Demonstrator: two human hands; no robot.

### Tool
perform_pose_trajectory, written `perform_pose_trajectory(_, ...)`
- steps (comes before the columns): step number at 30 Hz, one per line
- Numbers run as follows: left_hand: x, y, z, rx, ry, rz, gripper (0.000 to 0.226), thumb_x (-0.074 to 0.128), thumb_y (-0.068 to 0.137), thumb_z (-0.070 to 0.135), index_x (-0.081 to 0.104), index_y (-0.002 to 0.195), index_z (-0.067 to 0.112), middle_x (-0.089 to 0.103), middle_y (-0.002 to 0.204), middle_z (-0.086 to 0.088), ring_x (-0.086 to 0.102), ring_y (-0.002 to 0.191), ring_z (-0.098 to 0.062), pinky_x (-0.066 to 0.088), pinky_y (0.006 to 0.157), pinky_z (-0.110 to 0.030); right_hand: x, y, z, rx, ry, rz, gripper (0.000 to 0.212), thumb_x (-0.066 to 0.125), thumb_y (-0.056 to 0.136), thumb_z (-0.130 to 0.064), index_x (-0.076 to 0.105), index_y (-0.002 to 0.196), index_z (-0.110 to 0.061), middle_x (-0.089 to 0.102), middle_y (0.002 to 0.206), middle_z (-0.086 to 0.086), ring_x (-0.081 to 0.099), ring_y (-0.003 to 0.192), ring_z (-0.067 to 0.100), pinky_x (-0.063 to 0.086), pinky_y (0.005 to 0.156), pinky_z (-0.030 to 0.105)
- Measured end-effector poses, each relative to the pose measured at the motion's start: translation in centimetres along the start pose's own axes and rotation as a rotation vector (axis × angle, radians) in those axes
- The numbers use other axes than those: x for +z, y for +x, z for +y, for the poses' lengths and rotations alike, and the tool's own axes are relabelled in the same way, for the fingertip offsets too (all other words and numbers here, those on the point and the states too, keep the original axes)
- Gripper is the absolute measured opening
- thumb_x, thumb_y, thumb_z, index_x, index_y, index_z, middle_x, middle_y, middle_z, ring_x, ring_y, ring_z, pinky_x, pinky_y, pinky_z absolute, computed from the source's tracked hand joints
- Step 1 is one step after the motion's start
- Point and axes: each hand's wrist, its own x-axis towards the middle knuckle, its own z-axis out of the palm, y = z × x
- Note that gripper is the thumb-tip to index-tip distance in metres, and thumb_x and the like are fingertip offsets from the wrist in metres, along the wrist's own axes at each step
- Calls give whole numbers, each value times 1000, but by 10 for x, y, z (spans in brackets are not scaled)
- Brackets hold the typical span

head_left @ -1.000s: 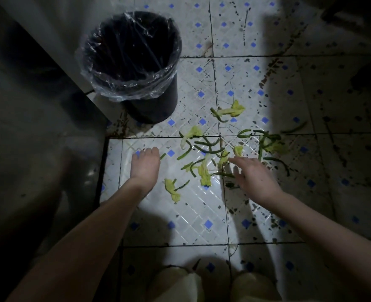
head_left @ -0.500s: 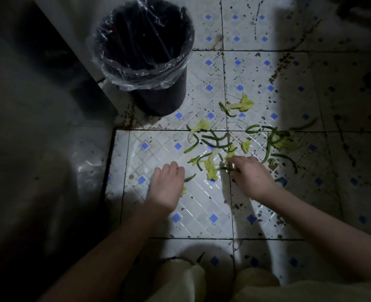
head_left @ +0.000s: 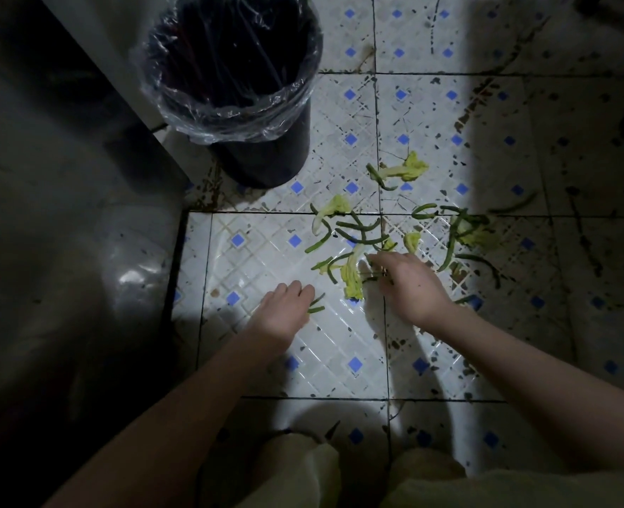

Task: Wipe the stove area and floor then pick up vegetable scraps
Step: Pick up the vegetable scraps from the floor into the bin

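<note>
Vegetable scraps (head_left: 358, 234), green bean pieces and pale yellow leaf bits, lie scattered on the white tiled floor (head_left: 263, 251). My left hand (head_left: 285, 311) rests palm down on the floor with its fingers curled over a scrap, and two green bean pieces (head_left: 316, 305) stick out from under the fingertips. My right hand (head_left: 411, 287) is pressed on the near edge of the pile, fingers closed on thin green stems (head_left: 372, 277) beside a yellow leaf (head_left: 351, 282). Another leaf (head_left: 411, 167) lies farther off.
A black bin with a clear plastic liner (head_left: 230, 128) stands open at the far left of the scraps, against a dark cabinet (head_left: 65, 214). The tiles on the right are dirty and in shadow, with more beans (head_left: 464, 232) there. My knees (head_left: 303, 471) are at the bottom.
My left hand has moved right and toward me onto a yellow scrap, which it now covers. My right hand has dropped onto the green stems and closed its fingers. The view has shifted closer.
</note>
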Motion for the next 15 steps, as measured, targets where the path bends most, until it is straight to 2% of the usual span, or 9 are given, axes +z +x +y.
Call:
perform_pose_trajectory(3,1,-1,-1,21,-36,-34,26,49,89,5,46,114,12,48,111,-9,47,100,-25,39,81,-34,2,4,-4,-1,-4,-14,50,48,88,-1,47,134,-21,56,133,2,50,114,28,43,88,37)
perform_pose_trajectory(6,8,-2,-2,42,-36,-28,37,56,77,-6,45,106,14,46,101,-8,46,91,-23,39,71,-31,4,12,-11,-69,32,-43,51,51,86,-2,49,132,-23,55,132,3,49,117,27,43,91,36)
perform_pose_trajectory(8,8,-3,0,53,0,-34,42,59,69,-10,45,100,14,45,93,-8,47,85,-23,36,63,-31,6,20,-14,-156,16,-93,60,54,82,2,46,137,-22,48,141,3,45,125,28,41,101,38)
perform_pose_trajectory(11,-3,-6,1,59,22,19,43,70,52,-9,53,86,11,50,77,-9,53,67,-24,41,51,-31,9,34,-14,-262,-125,-191,75,62,78,-2,34,144,-23,30,152,2,34,133,27,30,110,38)
perform_pose_trajectory(12,-9,-6,0,46,16,59,42,73,53,-7,55,86,12,51,75,-8,52,65,-22,40,50,-29,10,38,-14,-286,-163,-209,78,65,77,-6,31,145,-25,27,152,1,31,134,27,28,111,39)
perform_pose_trajectory(15,-22,-7,-7,7,-3,130,34,66,76,1,51,104,14,49,91,-6,42,76,-15,34,62,-23,14,45,-16,-328,-246,-218,86,72,74,-16,26,145,-30,22,153,-1,24,137,27,23,112,39)
